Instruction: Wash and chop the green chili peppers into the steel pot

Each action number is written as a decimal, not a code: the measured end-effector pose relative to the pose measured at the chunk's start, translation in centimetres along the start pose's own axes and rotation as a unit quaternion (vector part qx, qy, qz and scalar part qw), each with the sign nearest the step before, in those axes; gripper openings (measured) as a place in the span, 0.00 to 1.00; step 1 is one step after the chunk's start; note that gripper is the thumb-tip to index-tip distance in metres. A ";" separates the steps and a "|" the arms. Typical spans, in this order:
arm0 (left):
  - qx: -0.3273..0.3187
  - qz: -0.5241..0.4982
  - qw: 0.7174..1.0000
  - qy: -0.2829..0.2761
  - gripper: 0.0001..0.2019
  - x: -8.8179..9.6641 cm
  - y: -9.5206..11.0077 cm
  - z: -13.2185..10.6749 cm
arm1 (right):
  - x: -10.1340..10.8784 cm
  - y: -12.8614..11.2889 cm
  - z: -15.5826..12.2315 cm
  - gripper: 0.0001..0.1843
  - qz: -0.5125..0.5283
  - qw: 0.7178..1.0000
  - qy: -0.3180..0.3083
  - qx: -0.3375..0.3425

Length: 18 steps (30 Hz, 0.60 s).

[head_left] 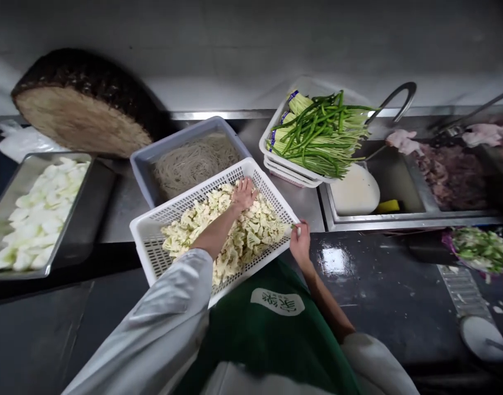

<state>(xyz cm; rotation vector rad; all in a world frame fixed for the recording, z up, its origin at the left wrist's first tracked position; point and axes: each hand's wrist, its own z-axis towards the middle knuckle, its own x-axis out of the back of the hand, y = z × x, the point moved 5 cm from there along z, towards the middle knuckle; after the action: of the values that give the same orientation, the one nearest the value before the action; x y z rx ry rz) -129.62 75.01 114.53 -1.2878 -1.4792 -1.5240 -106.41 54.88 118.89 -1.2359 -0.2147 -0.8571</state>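
A white perforated plastic basket (146, 241) full of cut cauliflower (235, 241) sits tilted against my body at the counter's edge. My left hand (244, 195) lies on the cauliflower towards the far side, palm down and fingers spread. At the basket's right corner, my right hand (300, 241) is closed, with a small pale-green piece, seemingly cauliflower, at its fingertips. Whether it also touches the rim is hard to tell. Behind the basket stands a grey-blue tub (140, 164) of thin noodle-like strands (194, 164) in water, partly covered by the basket.
On the left are a metal pan (80, 219) of sliced white vegetable and a round wooden chopping block (82, 118). Stacked white baskets (268, 145) hold green long vegetables (325, 131). Right of them, sinks (400, 181) contain a white container (354, 189), a yellow sponge (387, 206) and raw meat (453, 170).
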 end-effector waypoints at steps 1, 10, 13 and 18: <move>0.005 0.009 1.000 -0.013 0.37 -0.3 0.1 0.9 | -0.4 0.1 0.0 0.06 0.005 0.999 0.026 -0.021; 0.009 -0.048 0.999 -0.024 0.36 2.7 1.7 -1.3 | -0.9 1.2 1.7 0.09 0.047 0.986 0.147 -0.067; -0.106 -0.041 0.994 0.007 0.34 2.0 3.1 -9.5 | -0.8 1.1 1.8 0.09 0.066 0.984 0.148 -0.069; -0.097 -0.025 0.995 0.029 0.31 -1.6 4.3 -17.1 | -0.9 0.6 1.7 0.09 0.070 0.984 0.148 -0.064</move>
<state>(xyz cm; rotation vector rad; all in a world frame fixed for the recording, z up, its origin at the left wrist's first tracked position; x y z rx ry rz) -128.65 57.44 116.46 -1.3121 -1.3617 -1.7583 -106.13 56.85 118.52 -1.2092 0.1672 -0.9295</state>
